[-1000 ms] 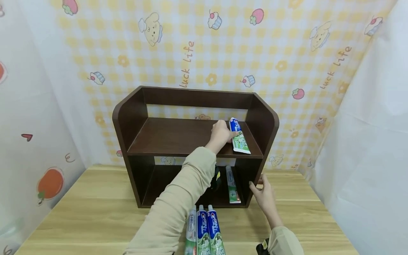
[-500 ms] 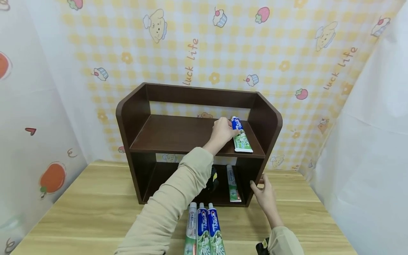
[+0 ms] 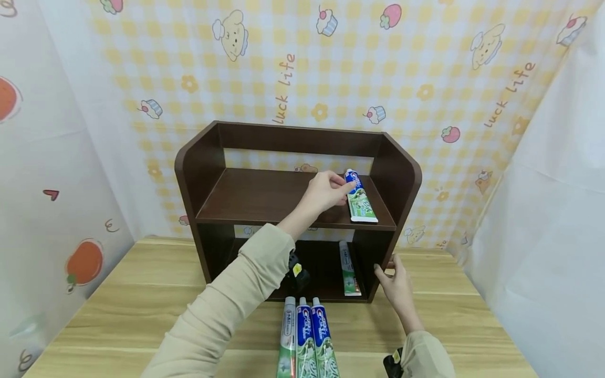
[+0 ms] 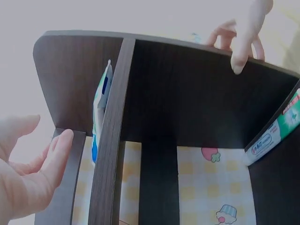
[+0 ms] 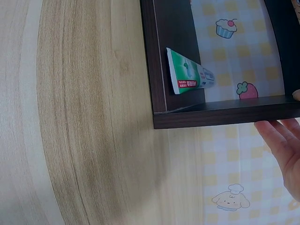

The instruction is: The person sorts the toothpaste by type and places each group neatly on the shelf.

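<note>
A dark brown two-tier shelf (image 3: 260, 197) stands on the table. On its upper board, near the right side, lies a blue, white and green toothpaste tube (image 3: 363, 203). My left hand (image 3: 323, 193) is just left of this tube; in the left wrist view its fingers are relaxed and apart from the tube (image 4: 100, 105), holding nothing. My right hand (image 3: 397, 287) grips the shelf's right side panel, thumb inside and fingers outside, as the left wrist view shows. A grey and green toothpaste tube (image 3: 348, 270) lies on the lower tier beside that panel.
In front of the shelf, a grey and green toothpaste tube (image 3: 287, 336) and two blue and green ones (image 3: 305, 336) lie side by side on the wooden table (image 3: 118, 310). A yellow checked cloth (image 3: 264, 89) hangs behind; white sheets hang at both sides.
My left hand has let go of the toothpaste tube on the upper board and drawn slightly left, its fingers loosening. The right hand keeps its grip on the side panel.
</note>
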`<act>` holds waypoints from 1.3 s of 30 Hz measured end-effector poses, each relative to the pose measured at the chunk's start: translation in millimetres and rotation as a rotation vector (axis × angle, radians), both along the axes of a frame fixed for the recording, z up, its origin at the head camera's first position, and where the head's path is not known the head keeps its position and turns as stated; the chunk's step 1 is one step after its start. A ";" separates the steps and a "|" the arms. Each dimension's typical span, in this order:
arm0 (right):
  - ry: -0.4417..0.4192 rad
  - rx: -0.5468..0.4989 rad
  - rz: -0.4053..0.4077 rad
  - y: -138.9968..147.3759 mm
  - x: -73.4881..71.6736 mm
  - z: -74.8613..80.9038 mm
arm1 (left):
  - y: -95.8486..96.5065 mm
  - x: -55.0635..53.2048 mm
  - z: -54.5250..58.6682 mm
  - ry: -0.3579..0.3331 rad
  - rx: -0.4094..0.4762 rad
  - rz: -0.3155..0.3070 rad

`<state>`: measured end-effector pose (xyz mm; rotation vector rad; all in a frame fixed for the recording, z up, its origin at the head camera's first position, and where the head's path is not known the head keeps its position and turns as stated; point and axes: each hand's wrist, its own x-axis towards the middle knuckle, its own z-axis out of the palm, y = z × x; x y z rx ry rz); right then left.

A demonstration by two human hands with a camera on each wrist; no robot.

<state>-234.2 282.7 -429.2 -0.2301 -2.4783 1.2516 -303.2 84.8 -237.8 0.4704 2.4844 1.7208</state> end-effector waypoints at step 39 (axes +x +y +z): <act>-0.006 0.017 -0.012 -1.5 0.7 1.7 | -97.9 67.4 -129.5 -0.129 0.136 -0.137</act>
